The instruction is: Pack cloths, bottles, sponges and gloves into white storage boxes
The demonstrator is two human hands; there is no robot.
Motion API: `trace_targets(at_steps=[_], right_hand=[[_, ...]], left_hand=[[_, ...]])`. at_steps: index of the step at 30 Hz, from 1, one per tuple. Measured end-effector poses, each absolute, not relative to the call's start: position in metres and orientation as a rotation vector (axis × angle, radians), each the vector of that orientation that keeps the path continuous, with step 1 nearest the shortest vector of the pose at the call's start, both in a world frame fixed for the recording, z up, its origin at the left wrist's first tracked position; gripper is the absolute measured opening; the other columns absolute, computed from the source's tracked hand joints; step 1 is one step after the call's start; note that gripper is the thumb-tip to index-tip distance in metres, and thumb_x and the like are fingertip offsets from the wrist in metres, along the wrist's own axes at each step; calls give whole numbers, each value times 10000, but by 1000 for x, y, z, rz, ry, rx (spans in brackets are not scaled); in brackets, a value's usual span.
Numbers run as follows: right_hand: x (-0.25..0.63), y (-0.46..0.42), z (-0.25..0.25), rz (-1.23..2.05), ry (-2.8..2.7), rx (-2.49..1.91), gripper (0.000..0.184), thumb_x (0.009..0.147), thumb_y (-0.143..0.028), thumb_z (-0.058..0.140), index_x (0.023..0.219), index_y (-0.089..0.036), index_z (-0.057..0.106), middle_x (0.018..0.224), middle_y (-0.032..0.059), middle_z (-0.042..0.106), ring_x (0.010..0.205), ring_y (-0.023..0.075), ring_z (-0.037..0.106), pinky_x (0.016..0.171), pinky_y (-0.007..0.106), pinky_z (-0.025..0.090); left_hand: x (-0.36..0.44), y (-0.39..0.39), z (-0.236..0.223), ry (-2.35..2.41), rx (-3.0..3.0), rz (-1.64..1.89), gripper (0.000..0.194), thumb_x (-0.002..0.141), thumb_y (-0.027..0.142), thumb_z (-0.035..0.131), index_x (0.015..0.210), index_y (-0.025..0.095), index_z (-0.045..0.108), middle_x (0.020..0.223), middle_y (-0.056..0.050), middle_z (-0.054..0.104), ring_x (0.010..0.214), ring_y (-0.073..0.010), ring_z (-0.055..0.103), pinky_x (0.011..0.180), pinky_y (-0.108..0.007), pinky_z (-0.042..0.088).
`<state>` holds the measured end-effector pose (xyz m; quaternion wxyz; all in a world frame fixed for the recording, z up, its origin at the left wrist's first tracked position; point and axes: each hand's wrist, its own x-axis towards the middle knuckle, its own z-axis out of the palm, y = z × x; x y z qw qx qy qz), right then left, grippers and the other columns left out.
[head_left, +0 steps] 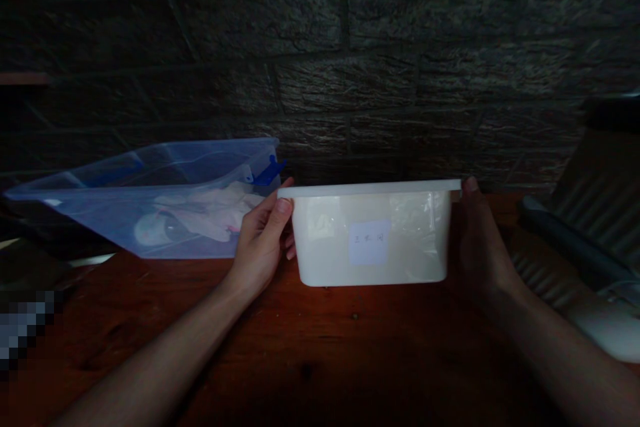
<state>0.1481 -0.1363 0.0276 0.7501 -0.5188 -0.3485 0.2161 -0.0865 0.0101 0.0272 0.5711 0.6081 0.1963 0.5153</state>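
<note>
A white plastic bin with a flat rim and a small pale label on its front is held just above the reddish wooden table, in the middle of the view. My left hand grips its left end, thumb up at the rim and fingers curled round the side. My right hand clasps its right end, thumb at the rim. The bin's inside is hidden from here.
A clear bluish plastic tub with a blue latch stands tilted at the left, with pale pink cloth-like things inside. A dark brick-patterned wall runs behind. At the right are a ribbed grey object and something white.
</note>
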Motion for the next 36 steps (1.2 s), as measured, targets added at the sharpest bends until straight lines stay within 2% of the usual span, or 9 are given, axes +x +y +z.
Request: trace_targets(at_steps=[3, 6, 10, 14, 21, 30, 36], right_hand=[[147, -137, 29, 449, -754, -1088, 547, 967, -681, 424, 1194, -291, 733, 1069, 46, 783, 1207, 300, 668, 992, 492, 556], [147, -137, 31, 443, -766, -1093, 531, 962, -679, 429, 1189, -308, 733, 1101, 37, 776, 1213, 291, 664, 998, 470, 554], [148, -137, 31, 504, -747, -1099, 498, 963, -665, 426, 1234, -350, 702, 1186, 21, 756, 1225, 278, 659, 1011, 450, 541], [145, -138, 31, 583, -677, -985, 532, 971, -610, 457, 1326, -262, 648, 1256, 43, 734, 1263, 284, 629, 1077, 470, 480], [142, -140, 32, 653, -623, -890, 469, 973, -520, 506, 1296, -223, 673, 1233, 61, 742, 1256, 276, 630, 1113, 447, 432], [142, -139, 32, 647, -607, -904, 455, 949, -560, 540, 1217, -235, 713, 1185, 55, 759, 1211, 294, 658, 1100, 454, 445], [139, -140, 35, 659, -575, -879, 435, 947, -531, 550, 1241, -257, 715, 1214, 31, 751, 1282, 297, 609, 1117, 446, 437]], left_hand=[[-87, 10, 27, 463, 1435, 1211, 342, 903, 484, 672, 1132, 233, 709, 606, 28, 460, 423, -99, 422, 312, -199, 330], [-87, 10, 28, 467, 1435, 1211, 345, 897, 475, 679, 1140, 234, 709, 614, 24, 477, 423, -100, 424, 311, -202, 331], [-86, 9, 30, 447, 1448, 1202, 425, 891, 492, 680, 1242, 252, 675, 575, 31, 467, 414, -112, 417, 303, -207, 342], [-86, 8, 30, 446, 1444, 1198, 484, 894, 467, 683, 1325, 252, 647, 580, 30, 471, 414, -113, 416, 301, -212, 344], [-86, 8, 31, 448, 1456, 1200, 475, 902, 462, 672, 1328, 254, 650, 584, 31, 474, 412, -107, 420, 307, -209, 347], [-89, 11, 30, 461, 1498, 1181, 516, 913, 475, 665, 1374, 247, 613, 603, 22, 483, 438, -121, 431, 303, -218, 368], [-89, 9, 30, 467, 1494, 1174, 532, 926, 466, 656, 1405, 243, 587, 598, 32, 477, 449, -117, 424, 310, -216, 375]])
